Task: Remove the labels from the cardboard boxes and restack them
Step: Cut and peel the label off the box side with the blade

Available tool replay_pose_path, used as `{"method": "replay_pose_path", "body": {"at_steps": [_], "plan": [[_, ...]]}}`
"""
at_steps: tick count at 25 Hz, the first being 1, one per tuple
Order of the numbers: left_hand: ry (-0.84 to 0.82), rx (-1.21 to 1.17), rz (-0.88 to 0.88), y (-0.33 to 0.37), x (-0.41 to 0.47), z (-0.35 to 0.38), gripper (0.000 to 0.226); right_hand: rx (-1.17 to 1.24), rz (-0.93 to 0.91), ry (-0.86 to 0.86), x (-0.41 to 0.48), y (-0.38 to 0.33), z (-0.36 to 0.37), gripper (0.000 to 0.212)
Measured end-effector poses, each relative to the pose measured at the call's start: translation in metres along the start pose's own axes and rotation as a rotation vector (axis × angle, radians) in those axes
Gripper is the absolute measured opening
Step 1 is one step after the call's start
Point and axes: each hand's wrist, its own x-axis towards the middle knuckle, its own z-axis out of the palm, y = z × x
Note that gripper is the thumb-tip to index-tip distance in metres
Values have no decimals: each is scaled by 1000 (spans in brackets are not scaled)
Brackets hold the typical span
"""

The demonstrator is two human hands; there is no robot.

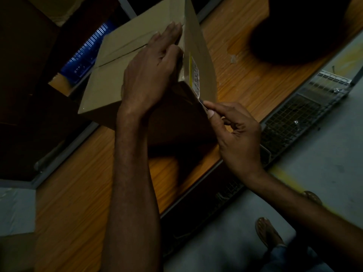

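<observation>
A tan cardboard box (117,67) stands on a wooden table top (241,79), its taped top flaps facing up. My left hand (149,69) rests flat on the box top near its right edge, fingers straight. A white and yellow label (194,75) runs down the box's right side. My right hand (235,132) pinches the label's lower corner between thumb and forefinger at the box's near corner.
A wire mesh panel (294,114) lies beside the table's right edge on a pale grey floor (324,173). Dark brown boxes (25,95) stand at the left. A large dark round shape (302,30) sits on the table at the upper right. Sandalled feet (269,232) show below.
</observation>
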Motion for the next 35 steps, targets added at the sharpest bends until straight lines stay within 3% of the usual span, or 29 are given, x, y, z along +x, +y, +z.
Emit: {"method": "replay_pose_path", "body": {"at_steps": [4, 13, 25, 35], "plan": [[-6, 0, 15, -1, 1, 1, 50, 8, -60, -4, 6, 2, 0, 21], [13, 1, 16, -3, 3, 2, 51, 52, -11, 60, -1, -1, 12, 22], [19, -2, 12, -2, 2, 2, 50, 149, 165, 116, -5, -15, 20, 23], [2, 23, -3, 3, 0, 1, 49, 43, 127, 82, -1, -18, 14, 21]]}}
